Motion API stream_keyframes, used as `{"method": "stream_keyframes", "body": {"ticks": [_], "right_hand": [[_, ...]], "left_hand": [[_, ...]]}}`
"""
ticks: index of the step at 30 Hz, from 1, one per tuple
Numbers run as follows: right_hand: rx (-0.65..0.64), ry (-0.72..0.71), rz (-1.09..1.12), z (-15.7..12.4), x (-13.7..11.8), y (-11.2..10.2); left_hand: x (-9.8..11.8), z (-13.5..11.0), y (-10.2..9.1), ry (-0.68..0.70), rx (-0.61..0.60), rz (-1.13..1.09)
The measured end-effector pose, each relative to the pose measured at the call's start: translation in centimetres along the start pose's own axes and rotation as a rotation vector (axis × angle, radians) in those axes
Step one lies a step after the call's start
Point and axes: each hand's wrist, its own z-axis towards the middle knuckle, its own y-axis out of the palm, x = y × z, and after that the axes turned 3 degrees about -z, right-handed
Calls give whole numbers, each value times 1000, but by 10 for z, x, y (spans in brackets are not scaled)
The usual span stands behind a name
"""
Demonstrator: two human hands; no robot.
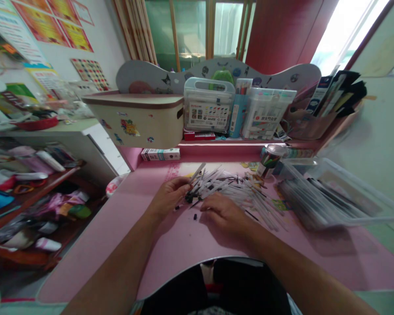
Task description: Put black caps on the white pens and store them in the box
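Observation:
My left hand (pixel 171 194) is closed, with thumb and fingers pinched on a thin pale stick (pixel 198 172) that slants up to the right. Just right of its fingertips lies a small cluster of black pieces (pixel 193 197). My right hand (pixel 223 213) rests low over the pink desk with its fingers curled in; whatever they grip, if anything, is hidden. A loose pile of thin, whitish translucent sticks (pixel 231 187), mixed with some dark ones, spreads behind and right of both hands. One small black cap-like piece (pixel 195 216) lies on the desk between my hands.
A clear plastic bin (pixel 357 216) holding more sticks stands at the right. Behind the pile are a can (pixel 271 161) and a small box (pixel 160 154). On the shelf above stand a cream storage box (pixel 134 124), marker cases (pixel 210 109) and a pen holder (pixel 310 124).

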Motion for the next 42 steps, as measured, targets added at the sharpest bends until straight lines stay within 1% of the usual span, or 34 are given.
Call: {"method": "stream_keyframes", "body": {"ticks": [2, 4, 6, 8, 11, 13, 15, 17, 20, 22, 23, 26, 30, 37, 42], "right_hand": [[-67, -178, -295, 1, -1, 9], [-76, -273, -484, 3, 1, 14], [-96, -311, -623, 5, 4, 18], [-148, -335, -717, 5, 8, 21], [-182, -325, -754, 5, 9, 21], [-152, -295, -692, 3, 7, 17], [-53, -222, -531, 2, 6, 9], [124, -89, -281, 2, 6, -3], [435, 114, 131, 6, 10, -21], [562, 187, 327, 10, 13, -31], [590, 212, 385, 12, 14, -34], [594, 246, 426, 15, 14, -38], [556, 242, 352, 15, 13, -35], [504, 252, 260, 12, 16, -36], [470, 236, 243, 12, 17, -37]], "left_hand": [[-3, 0, 0, -8, -13, -11], [-7, 0, 0, -19, -32, -4], [-11, 0, 0, -44, -50, 14], [-12, 1, 0, -66, -68, 53], [-10, 1, 0, -89, -93, 120], [-7, 0, 0, -104, -110, 147], [-2, -1, 0, -121, -116, 170], [1, -2, 2, -137, -109, 176], [2, -4, 4, -174, -123, 161], [-1, -4, 5, -186, -150, 136], [-2, -4, 5, -183, -162, 120], [-7, -3, 3, -181, -179, 109], [-8, -2, 1, -189, -181, 139], [-9, -4, 3, -202, -187, 69], [-8, -2, -1, -141, -191, 210]]}}
